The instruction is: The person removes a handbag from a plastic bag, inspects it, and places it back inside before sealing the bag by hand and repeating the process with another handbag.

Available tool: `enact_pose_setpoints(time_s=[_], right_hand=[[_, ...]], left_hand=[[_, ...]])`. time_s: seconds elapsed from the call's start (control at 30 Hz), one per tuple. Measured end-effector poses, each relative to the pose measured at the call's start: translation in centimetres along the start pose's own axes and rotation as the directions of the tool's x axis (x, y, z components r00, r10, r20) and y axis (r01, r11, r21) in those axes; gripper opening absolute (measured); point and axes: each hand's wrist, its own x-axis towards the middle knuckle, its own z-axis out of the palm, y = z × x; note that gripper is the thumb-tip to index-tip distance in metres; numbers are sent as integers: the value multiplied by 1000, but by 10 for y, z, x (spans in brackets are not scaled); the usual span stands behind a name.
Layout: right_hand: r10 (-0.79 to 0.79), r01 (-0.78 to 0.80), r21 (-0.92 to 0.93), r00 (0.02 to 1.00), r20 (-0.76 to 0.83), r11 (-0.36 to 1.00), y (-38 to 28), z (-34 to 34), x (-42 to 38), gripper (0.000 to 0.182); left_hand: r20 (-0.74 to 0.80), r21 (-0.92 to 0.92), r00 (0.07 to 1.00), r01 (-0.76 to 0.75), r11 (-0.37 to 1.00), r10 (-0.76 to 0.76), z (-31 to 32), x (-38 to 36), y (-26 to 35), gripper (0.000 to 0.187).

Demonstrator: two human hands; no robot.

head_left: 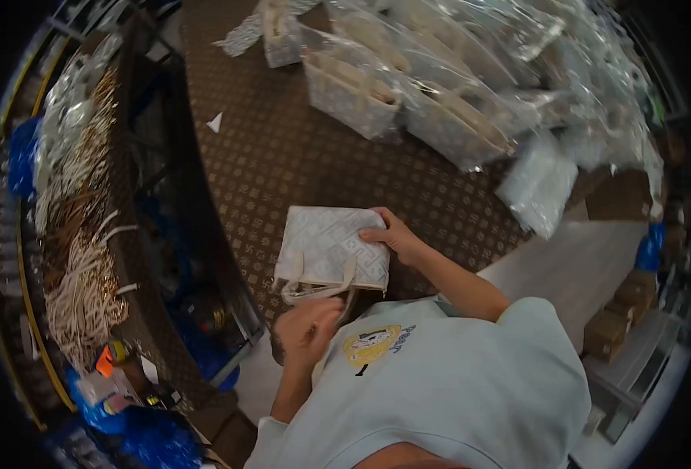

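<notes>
A small whitish handbag [333,242] with a grey geometric pattern lies on the brown patterned table, its cream handles [323,288] pointing toward my body. My right hand [392,237] grips the bag's far right corner, thumb on top and fingers underneath. Just below the handles is my left hand [310,327], slightly blurred, its fingers curled in. Whatever those fingers hold, if anything, is hidden. A thin strap shows beside this hand, close to my shirt.
Several cream bags [353,98] in clear plastic stand at the table's far side. A flat clear plastic packet [541,184] lies at the right. A white scrap [215,122] rests on the table [244,172]. Bundled cream straps [87,289] cover a left-hand bench. Cardboard boxes [605,334] sit at right.
</notes>
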Motion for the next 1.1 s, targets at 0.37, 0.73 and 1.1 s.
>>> enact_pose_setpoints(time_s=[0.37,0.73,1.1], right_hand=[[-896,46,-999,444,9,13,-16,-154,-72,57],[-928,-275,-961,366,-67,-39,-82,-244,-114,12],[-950,131,-976,235,204,-177,-108,-134,-92,15]], left_hand=[[60,18,811,582,813,-582,33,71,-101,96],[-107,-244,772,590,770,-626,12,25,-142,70],[114,598,924,229,768,-364,49,72,-70,64]])
